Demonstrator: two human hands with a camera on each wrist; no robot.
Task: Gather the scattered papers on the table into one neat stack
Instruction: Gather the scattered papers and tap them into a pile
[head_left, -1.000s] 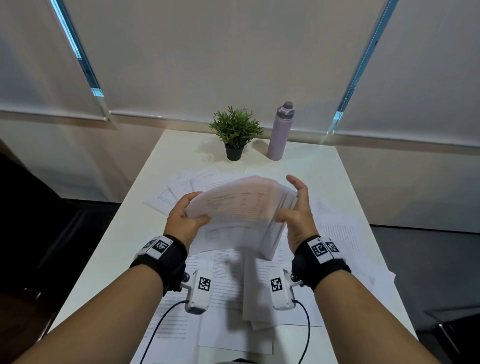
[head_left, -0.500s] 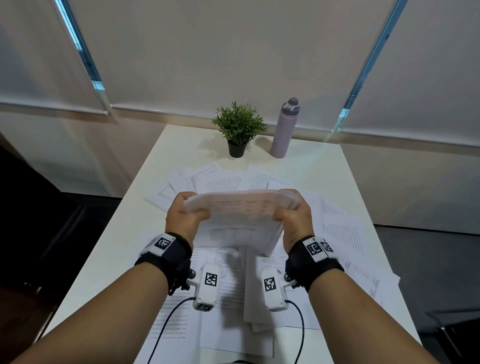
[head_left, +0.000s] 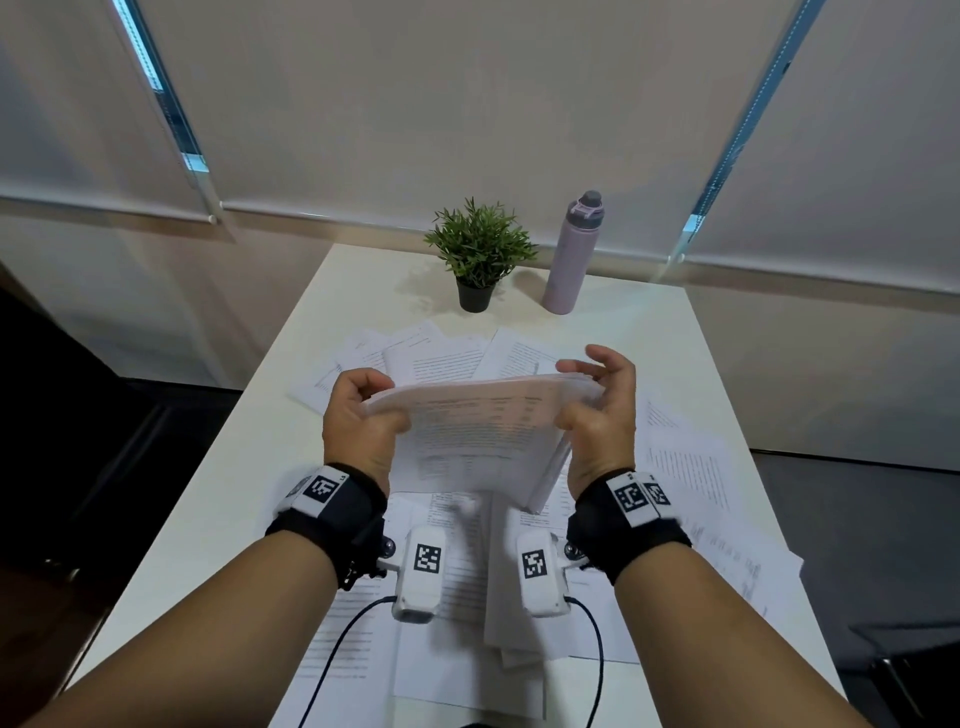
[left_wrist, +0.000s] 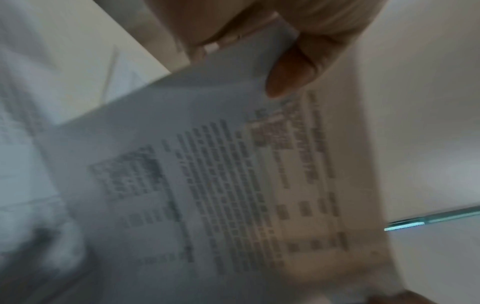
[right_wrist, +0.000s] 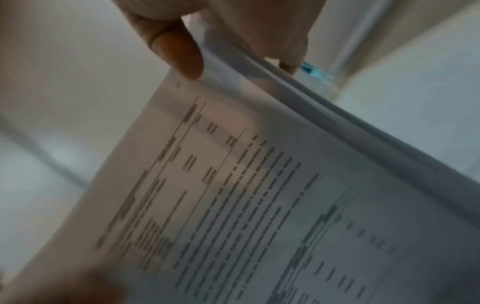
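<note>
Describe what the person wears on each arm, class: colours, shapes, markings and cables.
Both forearms are bare, no sleeves. Each wrist has a black strap carrying white tiles with black square-code markers. Under each wrist hangs a white, rounded box-shaped camera unit, also with a marker, and a thin black cable runs back from each.

office | white table (head_left: 249, 457) | printed papers (head_left: 452, 358) | roller blinds (head_left: 467, 104) | potted plant (head_left: 479, 249) | water bottle (head_left: 571, 254)
</note>
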